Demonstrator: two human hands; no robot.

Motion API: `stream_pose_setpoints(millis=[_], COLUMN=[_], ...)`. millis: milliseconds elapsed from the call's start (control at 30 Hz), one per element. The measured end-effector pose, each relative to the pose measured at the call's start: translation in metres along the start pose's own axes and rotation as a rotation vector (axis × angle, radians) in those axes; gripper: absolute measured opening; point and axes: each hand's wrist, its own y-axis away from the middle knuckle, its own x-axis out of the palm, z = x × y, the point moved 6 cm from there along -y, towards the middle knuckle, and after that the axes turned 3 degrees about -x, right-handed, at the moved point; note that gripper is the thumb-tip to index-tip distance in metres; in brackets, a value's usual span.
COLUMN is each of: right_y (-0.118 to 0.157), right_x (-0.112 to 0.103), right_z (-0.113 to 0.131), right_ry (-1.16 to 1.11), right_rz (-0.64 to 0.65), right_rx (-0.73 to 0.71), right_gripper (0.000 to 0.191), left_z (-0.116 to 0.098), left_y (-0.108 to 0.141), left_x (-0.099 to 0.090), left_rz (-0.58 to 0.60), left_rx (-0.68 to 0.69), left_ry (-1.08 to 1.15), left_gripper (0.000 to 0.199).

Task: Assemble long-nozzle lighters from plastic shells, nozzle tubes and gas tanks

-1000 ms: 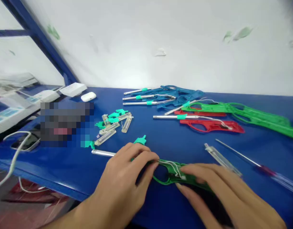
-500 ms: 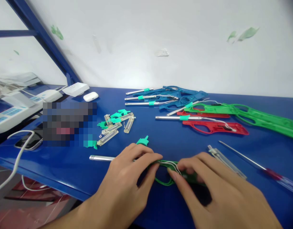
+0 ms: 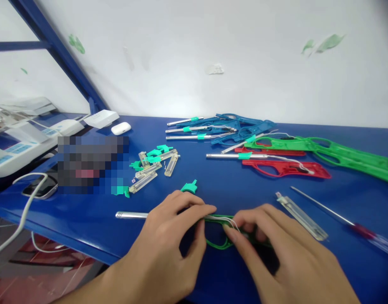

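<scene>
A green lighter casing point(image 3: 218, 246) with a trigger loop lies between my hands at the front of the blue table. White wires point(image 3: 227, 219) run along it, and a silver metal tube point(image 3: 132, 215) sticks out to the left from under my left hand. My left hand point(image 3: 173, 236) is closed, its thumb and fingers pinching the casing near the wires. With thumb and forefinger, my right hand point(image 3: 285, 249) grips the casing's right part beside the wires; its other fingers are curled. Both hands hide much of the casing. Just beyond my left hand lies a turquoise plastic piece point(image 3: 189, 186).
Clear fuel tanks point(image 3: 144, 181) and turquoise pieces lie at centre left. Blue point(image 3: 244, 128), red point(image 3: 282, 169) and green casings point(image 3: 348, 158) lie farther back. To the right are another clear tank point(image 3: 303, 217) and a screwdriver point(image 3: 361, 230). A power strip point(image 3: 32, 141) and phone point(image 3: 40, 185) are left.
The metal tube's free end has shifted slightly left and down. My left thumb has moved a little, and both hands keep their grip on the green casing.
</scene>
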Motion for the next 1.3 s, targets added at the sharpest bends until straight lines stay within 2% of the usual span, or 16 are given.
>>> stream_pose_setpoints(millis=[700,900,1033,1167,1300], right_y=[-0.0013,0.0012,0.0034,0.0002,-0.004], right_x=[-0.0021,-0.0001,-0.0002,-0.0015,-0.0026], right_z=[-0.0011,-0.0022,-0.0016,-0.0015,0.0016], right_ry=[0.019,0.053,0.056,0.053,0.037], right_rz=[-0.026,-0.07,-0.096,-0.089,-0.069], right_rx=[-0.003,0.086,0.103,0.094,0.015], right_gripper=[0.022,0.043,0.048,0.046,0.032], left_z=[0.0046,0.0059,0.0063,0.0048,0.0041], left_y=[0.0032,0.0039,0.0044,0.0052,0.0044], left_x=[0.0016,0.0024,0.002,0.0016,0.0004], left_rz=[0.013,0.028,0.037,0.058,0.078], left_rx=[-0.02,-0.019,-0.019,-0.007,-0.003], left_ry=[-0.01,0.005,-0.003,-0.017,-0.011], left_gripper=[0.034,0.033,0.035,0.039,0.04])
